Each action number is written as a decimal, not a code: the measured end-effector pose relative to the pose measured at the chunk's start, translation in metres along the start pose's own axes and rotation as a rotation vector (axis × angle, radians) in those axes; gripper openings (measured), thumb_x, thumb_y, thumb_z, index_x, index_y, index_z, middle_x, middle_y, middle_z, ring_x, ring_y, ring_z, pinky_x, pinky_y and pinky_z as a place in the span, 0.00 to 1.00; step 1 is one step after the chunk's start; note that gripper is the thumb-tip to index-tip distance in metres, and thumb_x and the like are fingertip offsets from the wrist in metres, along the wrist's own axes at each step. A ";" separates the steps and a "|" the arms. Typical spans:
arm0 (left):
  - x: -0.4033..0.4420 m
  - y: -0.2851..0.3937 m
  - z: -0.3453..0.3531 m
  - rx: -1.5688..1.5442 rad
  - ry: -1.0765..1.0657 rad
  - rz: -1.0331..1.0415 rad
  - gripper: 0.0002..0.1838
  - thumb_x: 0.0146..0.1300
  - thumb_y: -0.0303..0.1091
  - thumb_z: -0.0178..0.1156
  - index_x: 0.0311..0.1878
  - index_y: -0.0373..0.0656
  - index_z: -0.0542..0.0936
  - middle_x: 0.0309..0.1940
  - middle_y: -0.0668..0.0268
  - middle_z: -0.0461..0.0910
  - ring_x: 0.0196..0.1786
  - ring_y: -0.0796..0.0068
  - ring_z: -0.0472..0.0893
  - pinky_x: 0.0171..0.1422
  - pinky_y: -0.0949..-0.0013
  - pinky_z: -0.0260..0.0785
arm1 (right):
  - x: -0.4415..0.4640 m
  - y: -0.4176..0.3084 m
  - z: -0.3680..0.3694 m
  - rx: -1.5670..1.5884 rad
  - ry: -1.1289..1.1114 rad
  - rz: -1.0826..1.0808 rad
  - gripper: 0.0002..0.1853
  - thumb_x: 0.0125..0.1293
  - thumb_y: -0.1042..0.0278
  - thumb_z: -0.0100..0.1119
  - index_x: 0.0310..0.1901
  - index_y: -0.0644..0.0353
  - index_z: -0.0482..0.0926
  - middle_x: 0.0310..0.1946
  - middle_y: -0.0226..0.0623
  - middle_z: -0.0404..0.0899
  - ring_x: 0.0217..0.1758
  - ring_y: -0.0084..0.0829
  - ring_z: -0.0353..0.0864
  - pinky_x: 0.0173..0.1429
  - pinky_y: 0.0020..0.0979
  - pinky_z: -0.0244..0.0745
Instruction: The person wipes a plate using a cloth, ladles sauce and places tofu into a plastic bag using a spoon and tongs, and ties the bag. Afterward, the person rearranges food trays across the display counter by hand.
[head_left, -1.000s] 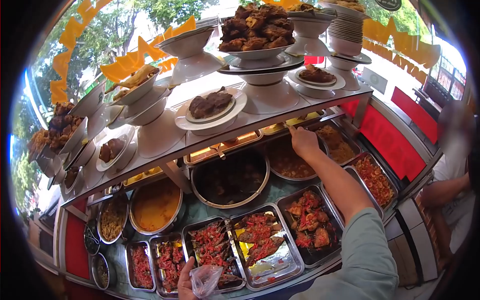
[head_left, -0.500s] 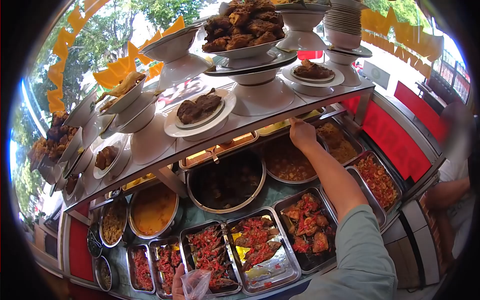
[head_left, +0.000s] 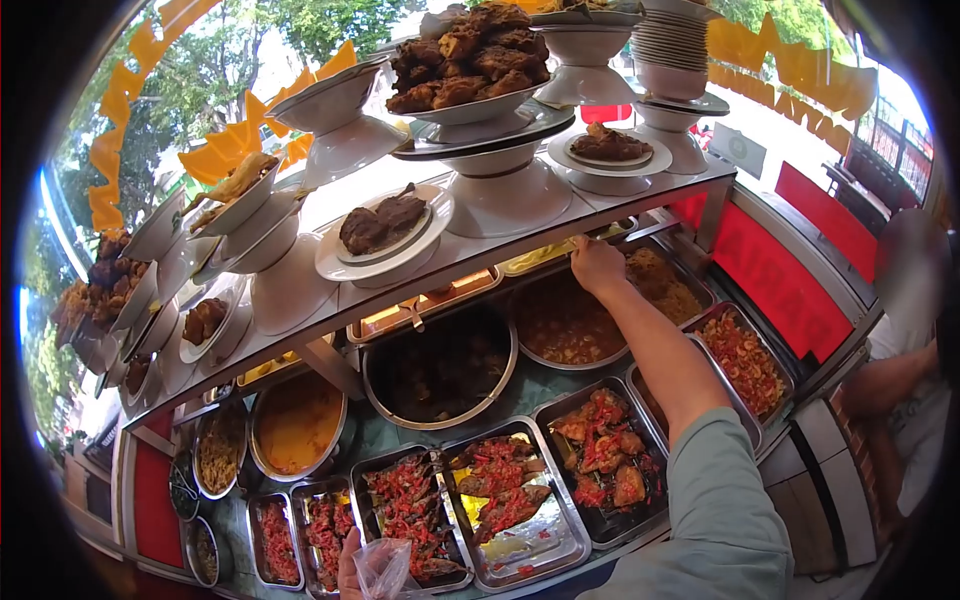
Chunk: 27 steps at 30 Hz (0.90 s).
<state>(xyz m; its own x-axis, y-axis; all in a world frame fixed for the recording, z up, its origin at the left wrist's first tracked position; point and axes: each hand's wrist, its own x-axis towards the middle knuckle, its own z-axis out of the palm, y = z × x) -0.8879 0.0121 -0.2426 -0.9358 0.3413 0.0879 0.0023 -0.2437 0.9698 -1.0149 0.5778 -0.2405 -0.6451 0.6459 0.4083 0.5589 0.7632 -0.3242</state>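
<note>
My left hand [head_left: 350, 568], partly cut off by the bottom edge, holds a clear plastic bag [head_left: 384, 568] in front of the trays of red chili-topped food. Stretched far forward under the shelf, my right hand [head_left: 598, 266] is closed near a tray of yellow food [head_left: 530, 262]. Whatever its fingers grip is hidden. Below that hand sits a round pan of reddish-brown stew [head_left: 570, 325]. A tray of chili-covered pieces [head_left: 605, 450] lies under my right forearm, and a tray with fish in red chili [head_left: 505, 480] is beside it.
A white shelf [head_left: 420, 270] crosses above the dishes, bearing bowls and plates of fried meat [head_left: 480, 55]. Several food pans surround a large dark pot [head_left: 440, 365], with an orange curry pot [head_left: 298, 428] at left. Another person [head_left: 905, 390] is at the right edge.
The view has shifted slightly, so the dishes and shelf appear a little farther left. My right hand stays closed under the shelf; my left still holds the plastic bag.
</note>
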 end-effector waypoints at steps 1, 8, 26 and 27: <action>-0.002 0.001 0.002 0.001 0.012 0.003 0.47 0.54 0.49 0.70 0.71 0.37 0.60 0.59 0.53 0.73 0.59 0.58 0.77 0.64 0.59 0.71 | 0.000 -0.005 -0.007 0.011 -0.025 0.021 0.16 0.66 0.58 0.47 0.46 0.56 0.79 0.39 0.52 0.82 0.43 0.53 0.83 0.48 0.51 0.77; -0.009 0.009 -0.002 -0.011 0.057 -0.048 0.44 0.54 0.46 0.70 0.70 0.37 0.61 0.57 0.55 0.75 0.57 0.61 0.77 0.63 0.60 0.72 | 0.016 -0.009 0.042 0.243 0.049 0.071 0.15 0.64 0.57 0.53 0.43 0.58 0.81 0.42 0.51 0.82 0.47 0.49 0.82 0.53 0.45 0.76; -0.027 0.005 -0.026 -0.009 0.030 0.109 0.34 0.64 0.33 0.59 0.71 0.36 0.60 0.56 0.56 0.75 0.56 0.63 0.78 0.59 0.62 0.74 | 0.012 0.002 0.055 0.607 0.188 0.004 0.13 0.65 0.61 0.57 0.42 0.63 0.82 0.20 0.37 0.82 0.18 0.26 0.81 0.26 0.28 0.76; -0.026 0.002 -0.028 -0.011 0.031 0.172 0.34 0.63 0.34 0.60 0.71 0.36 0.60 0.56 0.57 0.75 0.56 0.64 0.78 0.58 0.63 0.75 | 0.006 -0.002 0.046 0.674 0.162 0.037 0.13 0.65 0.62 0.57 0.42 0.62 0.82 0.19 0.37 0.82 0.18 0.26 0.81 0.25 0.28 0.75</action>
<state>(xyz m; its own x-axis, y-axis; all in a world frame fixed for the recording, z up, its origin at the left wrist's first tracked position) -0.8730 -0.0228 -0.2492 -0.9324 0.2658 0.2451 0.1596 -0.3059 0.9386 -1.0439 0.5808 -0.2765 -0.5169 0.7007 0.4918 0.1000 0.6200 -0.7782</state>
